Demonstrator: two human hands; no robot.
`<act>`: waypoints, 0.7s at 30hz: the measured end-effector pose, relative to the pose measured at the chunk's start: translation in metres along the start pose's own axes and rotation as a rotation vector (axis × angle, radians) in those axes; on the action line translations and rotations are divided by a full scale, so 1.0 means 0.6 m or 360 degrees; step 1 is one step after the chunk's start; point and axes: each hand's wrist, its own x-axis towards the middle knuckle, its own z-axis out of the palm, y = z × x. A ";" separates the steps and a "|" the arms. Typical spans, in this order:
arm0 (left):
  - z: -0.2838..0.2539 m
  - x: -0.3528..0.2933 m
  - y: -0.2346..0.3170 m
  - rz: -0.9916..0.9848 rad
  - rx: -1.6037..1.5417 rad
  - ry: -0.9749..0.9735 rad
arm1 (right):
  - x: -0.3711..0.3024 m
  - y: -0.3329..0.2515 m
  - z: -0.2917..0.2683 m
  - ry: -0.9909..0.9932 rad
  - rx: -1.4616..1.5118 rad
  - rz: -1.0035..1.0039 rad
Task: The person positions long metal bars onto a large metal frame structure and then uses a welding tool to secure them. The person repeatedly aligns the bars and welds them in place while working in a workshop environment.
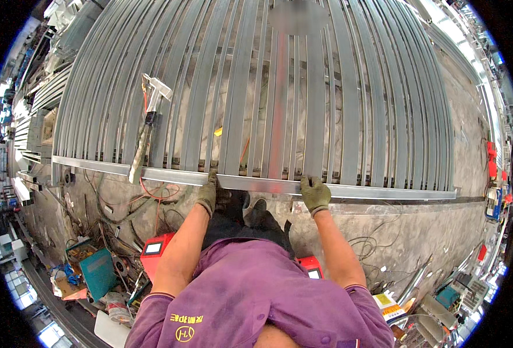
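A long grey metal rail runs crosswise in front of me, along the near ends of many parallel metal bars. My left hand, in an olive work glove, is closed on the rail left of the middle. Further right, my right hand wears a matching glove and is closed on the same rail, its fingers curled over the top edge. The undersides of both grips are hidden. Across the bars to the left lies a hand tool with a silver head and a long wrapped handle, its lower end over the rail.
Red and dark cables lie on the concrete floor below the rail at left. Red boxes with light panels stand beside my body. An open teal toolbox is at lower left. Stacked metal profiles lie at far left.
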 end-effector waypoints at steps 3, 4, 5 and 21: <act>-0.012 0.016 -0.010 0.0027 0.0044 -0.0014 | -0.021 -0.022 -0.024 -0.0127 0.0032 -0.0306; -0.016 0.025 -0.013 0.0005 0.0061 0.0016 | -0.030 -0.033 -0.032 -0.0070 -0.0032 -0.0553; -0.022 0.042 -0.016 -0.0011 0.0077 0.0047 | -0.033 -0.041 -0.032 -0.0008 -0.0095 -0.0802; -0.053 -0.099 -0.012 0.1286 0.1617 0.0175 | 0.010 -0.063 -0.004 -0.0174 -0.0668 -0.1117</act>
